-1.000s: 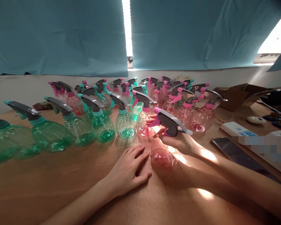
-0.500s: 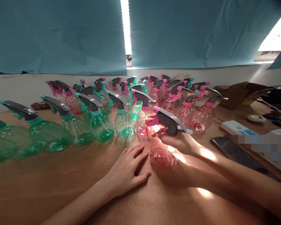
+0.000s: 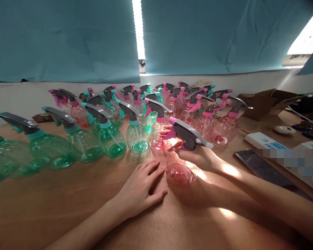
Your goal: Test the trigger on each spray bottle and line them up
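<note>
On near part of bench [image 3: 54, 211], head view: holding pink spray bottle [image 3: 181, 172] upright with right grip [image 3: 198, 158] wrapped round it below sprayer head [image 3: 186, 133]. Resting left grip [image 3: 141, 184] palm down on bench just beside it, slightly splayed. Seeing row of green bottles [image 3: 85, 142] at left, pink-and-green bottle cluster [image 3: 189, 114] behind, phone [image 3: 261, 168] and white power strip [image 3: 262, 140] at right.

"Top of the frame?"
"Teal fabric curtains [image 3: 65, 41], parted by a bright vertical gap [image 3: 138, 31]."
"And the right side?"
"An open brown cardboard box [image 3: 258, 106], a white rounded mouse [image 3: 285, 130], a white plastic power strip [image 3: 261, 140] and, beside it, a flat dark phone [image 3: 253, 162]."
</note>
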The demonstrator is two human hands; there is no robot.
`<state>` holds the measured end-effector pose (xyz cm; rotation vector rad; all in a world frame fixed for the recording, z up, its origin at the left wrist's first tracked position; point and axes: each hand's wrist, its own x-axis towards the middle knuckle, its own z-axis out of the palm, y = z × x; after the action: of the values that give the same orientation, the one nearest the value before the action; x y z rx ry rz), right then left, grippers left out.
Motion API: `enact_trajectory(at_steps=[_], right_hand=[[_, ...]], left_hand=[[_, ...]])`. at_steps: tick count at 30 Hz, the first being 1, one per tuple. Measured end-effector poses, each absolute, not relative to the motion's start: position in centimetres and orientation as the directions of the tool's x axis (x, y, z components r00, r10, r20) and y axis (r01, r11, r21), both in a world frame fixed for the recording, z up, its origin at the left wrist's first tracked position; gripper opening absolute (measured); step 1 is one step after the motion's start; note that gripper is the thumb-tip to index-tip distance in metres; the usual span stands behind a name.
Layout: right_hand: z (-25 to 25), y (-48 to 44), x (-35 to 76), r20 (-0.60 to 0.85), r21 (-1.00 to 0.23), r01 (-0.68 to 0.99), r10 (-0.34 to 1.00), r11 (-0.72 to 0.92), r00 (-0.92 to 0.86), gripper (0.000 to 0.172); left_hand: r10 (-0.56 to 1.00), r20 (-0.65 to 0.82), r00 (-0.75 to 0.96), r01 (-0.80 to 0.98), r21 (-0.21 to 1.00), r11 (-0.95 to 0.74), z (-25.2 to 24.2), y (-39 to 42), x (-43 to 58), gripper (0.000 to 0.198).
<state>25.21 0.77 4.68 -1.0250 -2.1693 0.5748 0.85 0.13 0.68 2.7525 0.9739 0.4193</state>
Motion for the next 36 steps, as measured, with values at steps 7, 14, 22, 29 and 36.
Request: enact_trajectory(at_steps=[7, 14, 22, 29, 36], right_hand=[[5.4, 0.3, 24.8, 0.434, -0.558, 0.534, 0.772, 0.635, -0.464, 0.012], [4.3, -0.3, 25.5, 0.423, -0.535, 0.566, 0.779, 0.627, -0.463, 0.02], [5.2, 0.2, 25.5, 0.366, -0.535, 0.561, 0.771, 0.632, -0.521, 0.015], [5.6, -0.3, 25.3, 0.349, -0.524, 0.585, 0.783, 0.619, -0.515, 0.013], [6.6, -0.9, 24.5, 0.442, -0.515, 0.566, 0.765, 0.643, -0.467, 0.012]], left_hand=[[0.646, 0.203, 0.736, 0.586, 0.286, -0.758, 0.6, 0.1, 0.8, 0.053], [0.64, 0.222, 0.736, 0.575, 0.295, -0.763, 0.5, 0.2, 0.8, 0.052], [0.641, 0.207, 0.739, 0.584, 0.277, -0.763, 0.6, 0.1, 0.8, 0.052], [0.642, 0.214, 0.736, 0.578, 0.294, -0.761, 0.4, 0.2, 0.7, 0.052], [0.647, 0.204, 0.734, 0.588, 0.285, -0.757, 0.3, 0.2, 0.7, 0.054]])
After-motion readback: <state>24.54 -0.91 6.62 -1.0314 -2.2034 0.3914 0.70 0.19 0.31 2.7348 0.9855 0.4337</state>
